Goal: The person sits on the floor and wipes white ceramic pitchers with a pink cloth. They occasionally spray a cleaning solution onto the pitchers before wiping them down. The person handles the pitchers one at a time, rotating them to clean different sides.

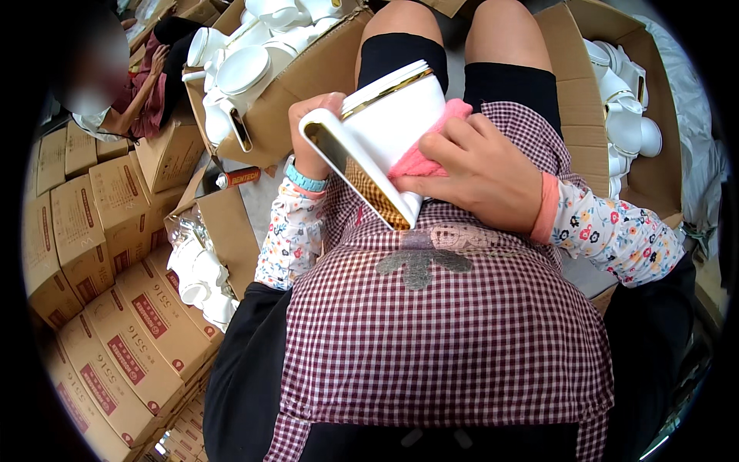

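Observation:
Above my lap a white plastic jug body (pixel 396 115) is tilted, with a gold band round it and a broad handle (pixel 358 173) faced in mirror-like gold. My left hand (pixel 309 131) is closed on its far left side, partly hidden behind the handle. In my right hand (pixel 493 173) a pink cloth (pixel 422 158) is bunched, pressed against the jug's white side close to the handle's lower end. The cloth covers part of that side.
An open carton (pixel 315 73) of similar white jug parts stands ahead left, another carton (pixel 566 92) ahead right. White parts (pixel 202 277) lie by my left side. Stacked brown boxes (pixel 115 339) fill the left. A red tube (pixel 239 177) lies nearby. Another person (pixel 138 100) sits far left.

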`<action>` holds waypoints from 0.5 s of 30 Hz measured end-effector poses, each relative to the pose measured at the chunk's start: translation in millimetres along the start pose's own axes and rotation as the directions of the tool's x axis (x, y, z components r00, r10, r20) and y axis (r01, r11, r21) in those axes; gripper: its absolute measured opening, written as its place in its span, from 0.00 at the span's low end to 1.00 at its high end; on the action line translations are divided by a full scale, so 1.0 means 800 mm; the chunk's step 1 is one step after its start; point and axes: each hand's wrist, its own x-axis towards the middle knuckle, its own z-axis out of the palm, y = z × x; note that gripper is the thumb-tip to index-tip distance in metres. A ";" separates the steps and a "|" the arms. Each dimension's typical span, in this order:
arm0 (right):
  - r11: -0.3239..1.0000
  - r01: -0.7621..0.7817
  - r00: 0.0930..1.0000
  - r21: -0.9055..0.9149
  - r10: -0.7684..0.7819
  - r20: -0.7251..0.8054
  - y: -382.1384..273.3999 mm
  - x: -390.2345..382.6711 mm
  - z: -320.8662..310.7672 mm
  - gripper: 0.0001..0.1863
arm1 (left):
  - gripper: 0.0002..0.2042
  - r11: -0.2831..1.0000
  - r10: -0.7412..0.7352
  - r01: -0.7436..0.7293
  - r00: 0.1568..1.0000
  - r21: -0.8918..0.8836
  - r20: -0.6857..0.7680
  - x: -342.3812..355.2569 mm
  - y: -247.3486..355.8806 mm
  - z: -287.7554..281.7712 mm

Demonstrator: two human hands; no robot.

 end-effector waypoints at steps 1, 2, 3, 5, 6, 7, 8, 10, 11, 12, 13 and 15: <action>1.000 -0.019 1.000 0.010 0.019 0.006 0.001 -0.005 -0.002 0.15 | 0.22 1.000 -0.027 0.027 1.000 -0.003 -0.004 -0.002 0.004 0.000; 0.999 -0.028 1.000 0.018 0.028 0.012 0.003 -0.009 -0.003 0.17 | 0.22 1.000 -0.029 0.029 0.999 -0.008 -0.019 -0.003 0.004 0.001; 0.999 -0.031 0.999 0.019 0.031 0.016 0.004 -0.014 -0.004 0.16 | 0.24 0.999 -0.031 0.031 0.999 -0.013 -0.034 -0.003 0.003 0.002; 0.999 -0.030 0.999 0.033 0.030 0.019 0.007 -0.019 -0.004 0.15 | 0.26 0.999 -0.051 0.051 0.997 -0.008 -0.054 -0.003 0.008 0.008; 0.999 -0.021 1.000 0.047 0.021 -0.013 0.006 -0.015 -0.002 0.13 | 0.26 0.999 -0.048 0.049 0.997 0.022 -0.054 -0.001 0.015 0.010; 0.998 -0.014 0.999 0.058 0.017 -0.041 0.002 -0.005 0.003 0.12 | 0.26 0.998 -0.046 0.048 0.998 0.047 -0.050 0.002 0.018 0.013; 0.998 -0.006 0.997 0.066 0.011 -0.070 -0.001 0.004 0.007 0.11 | 0.25 0.997 -0.022 0.021 1.000 0.071 0.014 0.009 0.013 0.008; 0.999 -0.017 0.995 -0.031 0.014 -0.101 -0.008 0.022 0.018 0.09 | 0.20 0.999 -0.020 0.020 1.000 0.042 -0.006 0.018 0.002 0.010; 0.997 -0.013 0.993 -0.082 0.004 -0.114 -0.008 0.028 0.019 0.08 | 0.19 1.000 -0.022 0.022 0.999 0.010 -0.025 0.019 -0.011 0.004; 1.000 0.005 0.990 0.012 -0.003 -0.143 0.002 0.026 0.015 0.07 | 0.18 0.999 -0.026 0.025 0.999 -0.023 -0.042 0.019 -0.024 0.000; 0.994 -0.033 0.983 0.102 0.051 -0.178 0.015 0.018 0.014 0.06 | 0.18 0.999 -0.024 0.022 0.999 -0.039 -0.047 0.020 -0.030 -0.004; 0.955 -0.076 0.964 0.287 0.144 -0.224 0.045 -0.008 0.010 0.06 | 0.20 0.997 -0.022 0.017 0.998 -0.073 -0.058 0.019 -0.041 -0.014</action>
